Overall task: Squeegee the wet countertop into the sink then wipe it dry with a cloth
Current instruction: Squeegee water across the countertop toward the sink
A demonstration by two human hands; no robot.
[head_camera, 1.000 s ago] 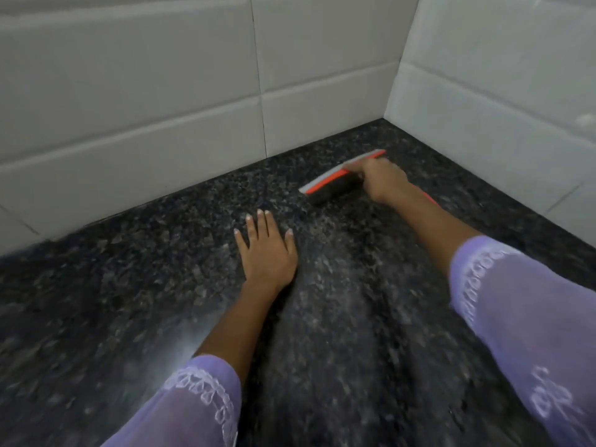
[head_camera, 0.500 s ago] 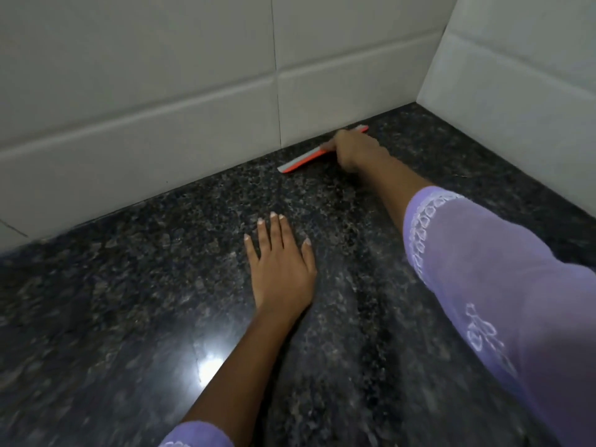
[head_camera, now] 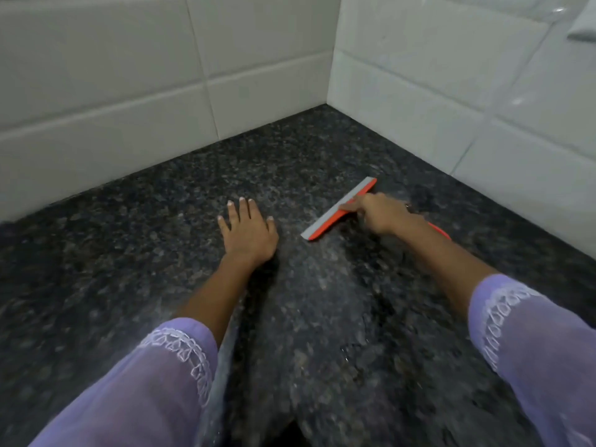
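Observation:
A dark speckled granite countertop fills the lower view, with a wet sheen down its middle. My right hand grips an orange squeegee with a grey blade; the blade rests on the counter, slanted from lower left to upper right. The orange handle end shows behind my wrist. My left hand lies flat on the counter, fingers apart, just left of the blade's near end. No sink or cloth is in view.
White tiled walls meet in a corner at the back right and bound the counter on two sides. A streak of smeared water runs toward me between my two purple sleeves.
The squeegee was pushed to the back wall half a second ago; now it has been drawn back toward me, away from the wall. My left hand stays flat.

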